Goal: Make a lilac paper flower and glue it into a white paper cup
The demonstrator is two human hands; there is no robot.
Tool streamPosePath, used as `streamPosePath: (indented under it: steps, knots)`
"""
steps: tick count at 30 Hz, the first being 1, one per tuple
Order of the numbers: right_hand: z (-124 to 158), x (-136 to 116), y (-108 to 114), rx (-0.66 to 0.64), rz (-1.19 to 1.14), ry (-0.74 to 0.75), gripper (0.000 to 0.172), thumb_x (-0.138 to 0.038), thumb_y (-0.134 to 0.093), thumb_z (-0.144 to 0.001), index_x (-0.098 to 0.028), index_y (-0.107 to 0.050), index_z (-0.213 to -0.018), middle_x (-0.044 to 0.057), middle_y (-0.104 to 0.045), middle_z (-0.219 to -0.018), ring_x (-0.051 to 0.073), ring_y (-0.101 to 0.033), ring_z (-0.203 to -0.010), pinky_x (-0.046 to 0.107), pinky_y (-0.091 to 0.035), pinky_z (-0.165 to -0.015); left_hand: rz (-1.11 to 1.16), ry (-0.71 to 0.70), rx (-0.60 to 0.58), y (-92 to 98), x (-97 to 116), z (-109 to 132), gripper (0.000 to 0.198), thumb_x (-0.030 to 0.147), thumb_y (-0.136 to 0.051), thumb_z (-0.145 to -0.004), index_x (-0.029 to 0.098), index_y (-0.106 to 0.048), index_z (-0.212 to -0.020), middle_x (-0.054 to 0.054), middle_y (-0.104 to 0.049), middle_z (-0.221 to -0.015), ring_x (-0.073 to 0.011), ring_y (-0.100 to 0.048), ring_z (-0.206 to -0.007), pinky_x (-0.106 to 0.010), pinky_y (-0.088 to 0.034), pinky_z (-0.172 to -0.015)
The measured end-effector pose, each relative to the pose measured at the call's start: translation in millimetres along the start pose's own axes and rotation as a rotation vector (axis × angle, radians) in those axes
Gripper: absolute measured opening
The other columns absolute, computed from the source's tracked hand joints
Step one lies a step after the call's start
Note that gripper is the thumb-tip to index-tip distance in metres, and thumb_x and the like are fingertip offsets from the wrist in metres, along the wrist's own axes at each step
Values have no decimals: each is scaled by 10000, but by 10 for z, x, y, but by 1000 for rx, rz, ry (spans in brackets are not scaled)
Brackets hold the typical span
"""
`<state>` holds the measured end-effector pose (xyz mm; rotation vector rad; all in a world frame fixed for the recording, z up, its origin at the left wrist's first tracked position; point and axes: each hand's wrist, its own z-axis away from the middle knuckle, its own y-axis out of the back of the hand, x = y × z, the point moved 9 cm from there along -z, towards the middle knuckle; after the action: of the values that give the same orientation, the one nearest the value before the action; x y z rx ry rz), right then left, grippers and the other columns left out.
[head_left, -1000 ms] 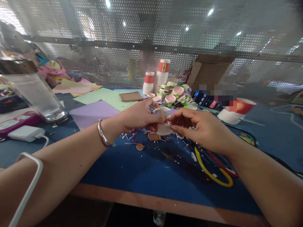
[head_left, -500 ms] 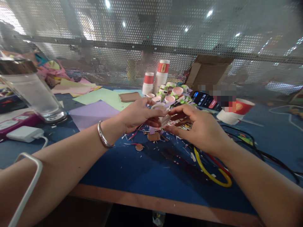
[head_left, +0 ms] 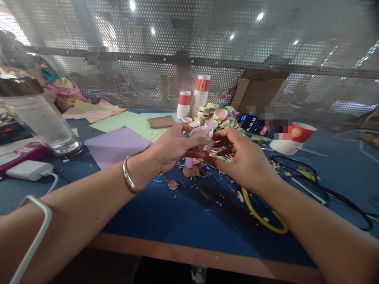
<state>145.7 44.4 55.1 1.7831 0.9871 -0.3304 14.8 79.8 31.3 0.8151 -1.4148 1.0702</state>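
Note:
My left hand is closed around a small cut-down white paper cup, thumb across its near side and fingers beneath. On the cup's other side, my right hand curls in with bent fingers and thumb at its wall; the exact contact is partly hidden. A brownish round inside shows at the cup's opening. Just behind it several similar small cups with green-and-white bands and pinkish insides are heaped together. Paper scraps, a piece of brown cardboard and a small round disc lie below my hands.
Dark-handled scissors and a yellow loop lie near the front. Stacked red-and-white cups, a phone and a tipped cup stack stand behind. Purple paper, a glass bottle and a power strip are left.
The small paper cup has turned in my fingers, so its round opening and brownish inside show more clearly. My right fingers have shifted slightly left along with the view.

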Motion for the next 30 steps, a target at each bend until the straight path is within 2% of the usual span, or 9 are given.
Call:
streamPosePath:
  steps: [4, 7, 10, 12, 16, 20, 24, 30]
  knots:
    - [12, 18, 34, -1, 63, -35, 409, -327, -771, -750, -222, -572, -1091, 104, -731, -1061, 253, -706, -856, 421, -586, -745, -58, -22, -39, -13, 15, -2, 283, 147, -733, -876, 165, -477, -996, -26, -713, -731, -112, -704, -622, -279, -602, -719]
    - [7, 70, 97, 9, 86, -67, 416, -347, -770, -749, -235, -574, -1099, 102, -721, -1056, 260, -697, -848, 419, -576, -710, -180, -94, -26, 70, 72, -34, 352, 142, -767, -827, 174, -482, -1031, -24, -708, -752, -131, -696, -627, -318, -600, -704]
    - [-12, 114, 165, 6, 2, -79, 416, -364, -771, -760, -240, -577, -1106, 98, -701, -1071, 248, -689, -844, 427, -579, -732, -343, -158, 6, 199, 117, -87, 410, 132, -812, -742, 179, -514, -1019, -22, -699, -796, -125, -666, -636, -299, -569, -657]
    - [-23, 105, 212, 5, -68, -59, 430, -363, -773, -764, -231, -578, -1124, 100, -680, -1105, 247, -686, -882, 432, -582, -779, -452, -157, -21, 234, 101, -118, 415, 135, -815, -703, 177, -546, -1017, -16, -689, -781, -135, -663, -649, -284, -539, -633]
    - [-26, 30, 221, -62, -199, -11, 434, -343, -783, -769, -227, -577, -1133, 92, -652, -1135, 255, -671, -997, 422, -579, -863, -568, -124, -151, 159, 34, -112, 429, 163, -808, -672, 163, -604, -1050, 22, -648, -740, -141, -662, -682, -261, -499, -637]
    - [-12, 4, 127, -182, -274, -45, 419, -319, -792, -764, -232, -579, -1114, 83, -675, -1093, 245, -686, -947, 408, -592, -826, -654, -134, -234, 43, 20, -59, 497, 225, -831, -666, 160, -616, -1109, 17, -665, -813, -131, -641, -673, -262, -476, -640]
    - [-6, -4, 92, -221, -268, -45, 408, -316, -794, -766, -248, -592, -1113, 77, -684, -1115, 249, -695, -961, 411, -592, -851, -701, -204, -266, -17, 70, -29, 513, 220, -836, -670, 152, -625, -1132, -44, -725, -943, -180, -684, -845, -280, -483, -729]
    - [1, 16, 103, -216, -233, -33, 401, -327, -770, -795, -270, -590, -1150, 80, -684, -1140, 267, -697, -989, 447, -584, -905, -732, -278, -262, -19, 107, -33, 551, 257, -848, -664, 162, -627, -1160, -81, -719, -1065, -229, -678, -995, -315, -488, -821]
